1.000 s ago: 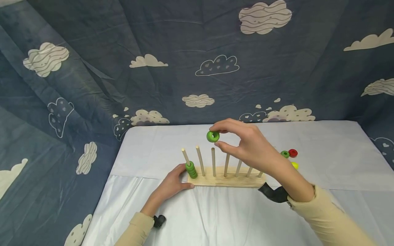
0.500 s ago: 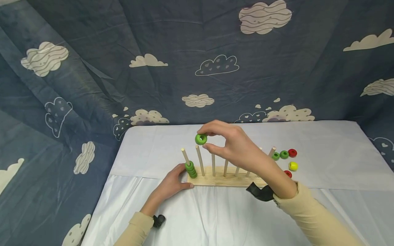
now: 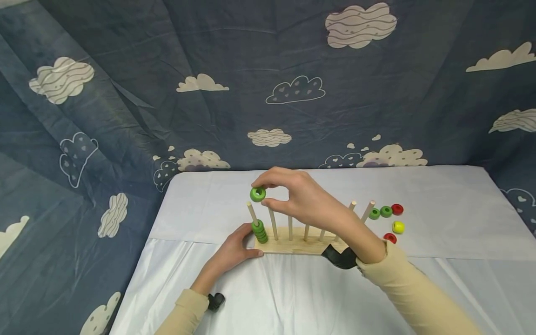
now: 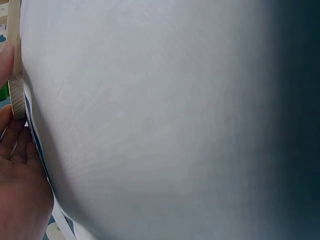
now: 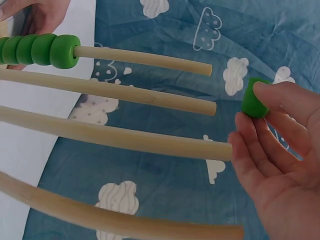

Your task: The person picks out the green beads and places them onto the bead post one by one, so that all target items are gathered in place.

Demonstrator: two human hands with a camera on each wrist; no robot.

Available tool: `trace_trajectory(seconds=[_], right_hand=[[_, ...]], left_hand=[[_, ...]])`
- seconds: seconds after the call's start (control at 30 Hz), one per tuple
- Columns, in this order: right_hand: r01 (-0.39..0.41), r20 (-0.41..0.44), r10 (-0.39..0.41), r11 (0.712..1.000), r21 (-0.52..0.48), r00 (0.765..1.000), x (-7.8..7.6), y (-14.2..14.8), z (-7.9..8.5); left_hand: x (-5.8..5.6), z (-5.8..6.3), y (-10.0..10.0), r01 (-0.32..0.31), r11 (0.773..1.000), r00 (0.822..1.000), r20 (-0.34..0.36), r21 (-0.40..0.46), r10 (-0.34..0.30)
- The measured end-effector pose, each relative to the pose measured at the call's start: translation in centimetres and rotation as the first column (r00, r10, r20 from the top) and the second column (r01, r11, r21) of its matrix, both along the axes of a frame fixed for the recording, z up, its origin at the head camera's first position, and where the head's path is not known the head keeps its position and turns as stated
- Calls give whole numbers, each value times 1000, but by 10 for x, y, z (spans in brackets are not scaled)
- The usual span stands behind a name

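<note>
My right hand pinches a green bead with a hole through it, between thumb and fingers. In the head view the bead is just above the tip of the leftmost peg, apart from it. Several green beads are stacked low on that peg. The peg stands in a wooden board with a row of upright pegs; the others I can see bear no beads, though my right arm partly hides the right ones. My left hand grips the board's left end, thumb in front, fingers at the side.
Right of the board lie two loose green beads, a red bead, a yellow bead and another red bead. A white cloth covers the table. Dark cloud-patterned fabric hangs behind and at the left.
My right hand has moved left with the green bead, from above the middle pegs to over the leftmost one. More loose beads at right now show. The left hand has stayed still.
</note>
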State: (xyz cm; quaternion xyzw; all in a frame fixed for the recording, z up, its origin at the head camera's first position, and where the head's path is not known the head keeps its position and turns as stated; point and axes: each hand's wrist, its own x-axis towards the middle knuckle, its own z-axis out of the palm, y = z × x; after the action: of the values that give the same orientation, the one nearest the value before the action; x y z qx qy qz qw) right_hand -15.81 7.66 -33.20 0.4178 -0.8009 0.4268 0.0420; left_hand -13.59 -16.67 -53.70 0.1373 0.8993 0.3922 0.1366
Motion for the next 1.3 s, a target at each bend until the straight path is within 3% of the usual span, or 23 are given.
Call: trace_trajectory(seconds=[0.6,1.03,1.3], right_hand=[[-76,104,58,981,178,993,-10,-18,2],[-86,194,35,962,260,980,-11,-25,0],[-75,187,21,955,288,982,-13,-29,-2]], left_hand=[[1,-3,-2,15,1000,1000,-16,24,-14],[1,1,-1,15,999,1000,-1,36,-15],[1,0,-1,17,999,1000,3,36,-17]])
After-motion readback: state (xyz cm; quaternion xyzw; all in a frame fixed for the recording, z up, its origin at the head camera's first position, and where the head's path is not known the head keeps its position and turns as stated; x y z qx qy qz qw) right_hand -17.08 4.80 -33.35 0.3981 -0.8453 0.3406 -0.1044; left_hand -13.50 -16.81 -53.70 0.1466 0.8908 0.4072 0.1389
